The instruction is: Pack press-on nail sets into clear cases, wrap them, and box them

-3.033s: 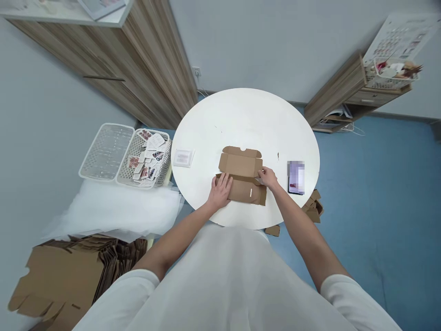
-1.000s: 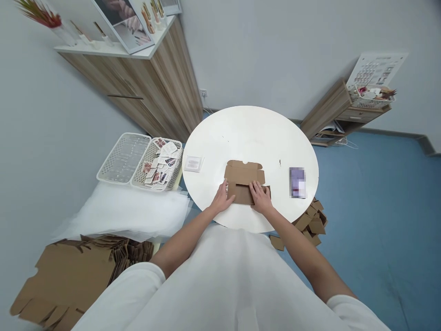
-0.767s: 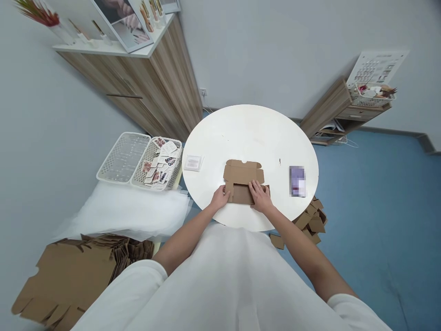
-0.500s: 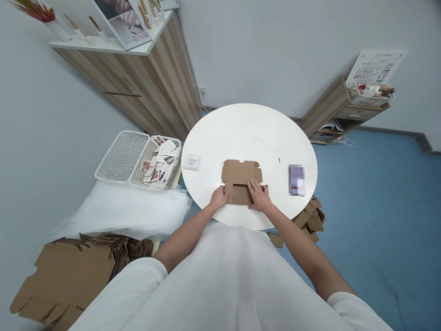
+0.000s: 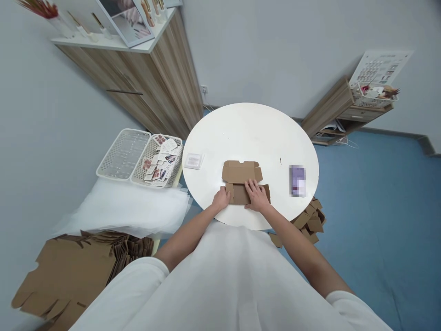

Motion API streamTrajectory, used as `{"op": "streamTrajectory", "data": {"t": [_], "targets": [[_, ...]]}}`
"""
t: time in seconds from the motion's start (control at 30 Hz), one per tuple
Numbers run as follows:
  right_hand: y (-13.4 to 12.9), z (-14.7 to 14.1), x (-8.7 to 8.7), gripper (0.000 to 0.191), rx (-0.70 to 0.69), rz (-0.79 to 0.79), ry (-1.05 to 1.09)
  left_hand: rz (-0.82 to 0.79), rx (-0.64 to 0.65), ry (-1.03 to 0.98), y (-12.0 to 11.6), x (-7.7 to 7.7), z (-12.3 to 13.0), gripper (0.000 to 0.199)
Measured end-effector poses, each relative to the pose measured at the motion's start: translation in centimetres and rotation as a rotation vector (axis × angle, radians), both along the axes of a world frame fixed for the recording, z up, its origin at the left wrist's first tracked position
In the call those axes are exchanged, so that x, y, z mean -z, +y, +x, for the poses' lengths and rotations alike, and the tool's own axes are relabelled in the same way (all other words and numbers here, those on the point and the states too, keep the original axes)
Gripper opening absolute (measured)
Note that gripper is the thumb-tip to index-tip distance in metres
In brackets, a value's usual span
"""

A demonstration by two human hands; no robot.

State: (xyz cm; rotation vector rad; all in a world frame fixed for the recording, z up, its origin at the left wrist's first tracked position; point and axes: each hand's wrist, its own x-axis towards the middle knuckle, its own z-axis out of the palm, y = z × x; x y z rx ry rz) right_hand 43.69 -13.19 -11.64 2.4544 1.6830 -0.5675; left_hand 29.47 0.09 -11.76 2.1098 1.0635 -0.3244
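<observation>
A partly folded brown cardboard box (image 5: pixel 242 174) lies on the white round table (image 5: pixel 248 131) close to my body, its lid panel spread away from me. My left hand (image 5: pixel 221 198) grips the left end of the box, fingers closed on the side flap. Over the right part of the box's inside, my right hand (image 5: pixel 257 195) lies with its fingers stretched out, pressing on the cardboard. The right end flap sticks out beyond that hand.
A small clear packet (image 5: pixel 194 161) lies at the table's left, a blurred purple item (image 5: pixel 297 180) at its right. Baskets (image 5: pixel 157 162), white sheets (image 5: pixel 127 209) and flat cardboard boxes (image 5: pixel 72 269) are on the left. More cardboard (image 5: pixel 312 220) sits below the right edge.
My right hand has shifted slightly left over the box. More of the right end flap shows now, turned outward. My left hand stays at the left end.
</observation>
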Motion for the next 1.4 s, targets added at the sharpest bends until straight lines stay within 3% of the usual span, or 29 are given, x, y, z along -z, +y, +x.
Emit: {"op": "streamTrajectory", "data": {"t": [0.27, 0.53, 0.6, 0.7, 0.83, 0.93, 1.17, 1.3, 1.4], "targets": [[-0.4, 0.9, -0.5, 0.117, -0.097, -0.037, 0.033, 0.044, 0.05, 0.138, 0.7, 0.3, 0.8, 0.025], [-0.9, 1.8, -1.1, 0.112, -0.151, -0.048, 0.06, 0.057, 0.058, 0.139, 0.9, 0.6, 0.9, 0.031], [-0.8, 1.8, -1.1, 0.113, -0.143, -0.052, 0.067, 0.032, 0.061, 0.05, 1.0, 0.5, 0.0, 0.041], [-0.7, 1.8, -1.2, 0.113, -0.142, -0.052, 0.073, 0.001, 0.108, -0.126, 1.4, 0.1, -1.5, 0.078], [-0.7, 1.9, -1.0, 0.113, -0.147, -0.054, 0.068, 0.038, 0.339, -0.211, 2.3, -0.6, -1.9, 0.118], [-0.7, 2.1, -0.8, 0.113, -0.159, -0.065, 0.069, 0.048, 0.441, -0.097, 3.0, -0.8, -0.7, 0.126], [-0.5, 2.4, -1.1, 0.108, -0.122, -0.025, 0.116, 0.041, 0.449, -0.072, 3.5, 0.0, 0.5, 0.121], [-2.2, 2.8, -1.5, 0.101, 0.038, 0.114, 0.167, 0.039, 0.425, -0.108, 3.5, 0.4, 0.4, 0.122], [-4.9, 3.0, -1.3, 0.09, 0.403, 0.258, 0.236, 0.039, 0.398, -0.114, 3.4, 0.6, 0.6, 0.122]]}}
